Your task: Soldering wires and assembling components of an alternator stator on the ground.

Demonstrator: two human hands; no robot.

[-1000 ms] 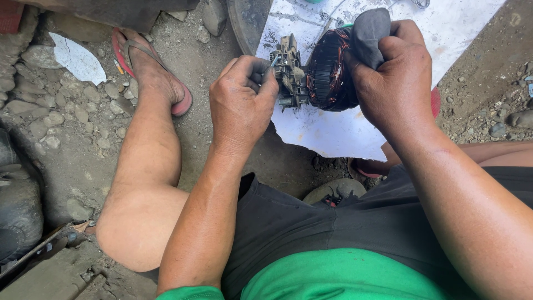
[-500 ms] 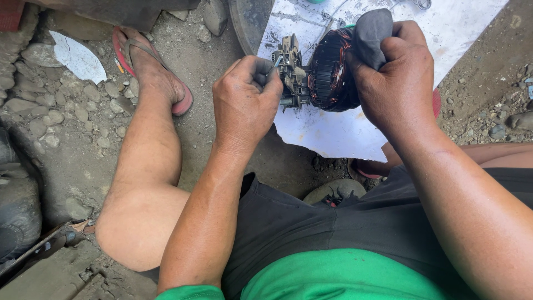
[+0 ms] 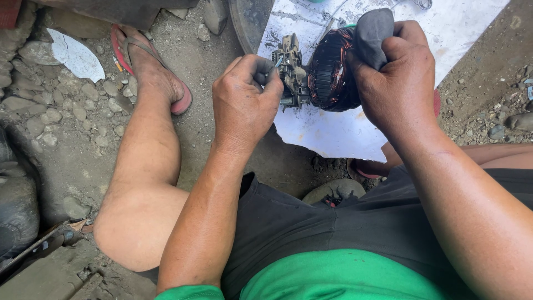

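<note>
My right hand [image 3: 397, 83] grips a dark round motor stator [image 3: 332, 72] with copper-coloured windings, and a dark grey rag [image 3: 373, 34] is pinched between the fingers and the stator. A grimy metal bracket assembly [image 3: 291, 69] sticks out from the stator's left side. My left hand [image 3: 244, 103] is closed in a fist around a small tool whose tip meets that bracket; the tool is mostly hidden by the fingers. Both hands are held above a white sheet [image 3: 333, 130] on the ground.
I sit low over dirt and stones. My left leg stretches forward, its foot in a red sandal [image 3: 152, 64]. A pale shard [image 3: 75, 53] lies at the upper left among stones. A dark curved object [image 3: 247, 22] sits by the sheet. Another red sandal [image 3: 363, 169] peeks out below the sheet.
Both hands hold nearly the same pose. My left fist has shifted very slightly against the bracket; the stator stays in my right hand.
</note>
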